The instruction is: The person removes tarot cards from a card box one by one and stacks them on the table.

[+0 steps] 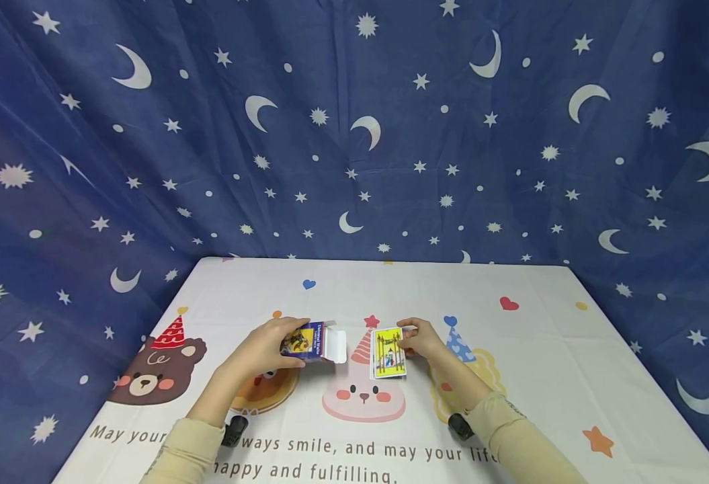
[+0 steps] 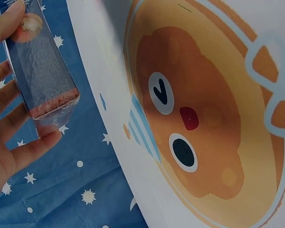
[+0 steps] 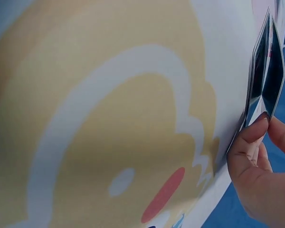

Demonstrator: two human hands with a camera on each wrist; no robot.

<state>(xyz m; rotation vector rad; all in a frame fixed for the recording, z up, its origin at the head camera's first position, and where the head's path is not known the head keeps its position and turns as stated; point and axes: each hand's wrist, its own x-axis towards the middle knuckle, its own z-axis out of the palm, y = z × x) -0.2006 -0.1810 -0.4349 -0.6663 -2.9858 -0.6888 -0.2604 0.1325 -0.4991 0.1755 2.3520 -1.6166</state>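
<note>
My left hand [image 1: 266, 346] grips a blue card box [image 1: 302, 340] printed with a yellow picture, thumb on one side and fingers on the other. Its white end flap [image 1: 335, 346] stands folded out toward the right. In the left wrist view the box [image 2: 42, 61] has a shiny, clear wrapping at its near end. My right hand [image 1: 423, 339] pinches tarot cards [image 1: 388, 353] by their right edge; the top one shows a yellow face with tall staffs. From the right wrist, the cards [image 3: 275, 66] appear edge-on, split by a narrow gap, with the lower part close over the tabletop.
A white tablecloth [image 1: 529, 349] with cartoon animals and lettering covers the table. Behind it and at the sides hangs a dark blue curtain [image 1: 390, 202] with moons and stars. Small black devices [image 1: 461, 426] sit at both wrists.
</note>
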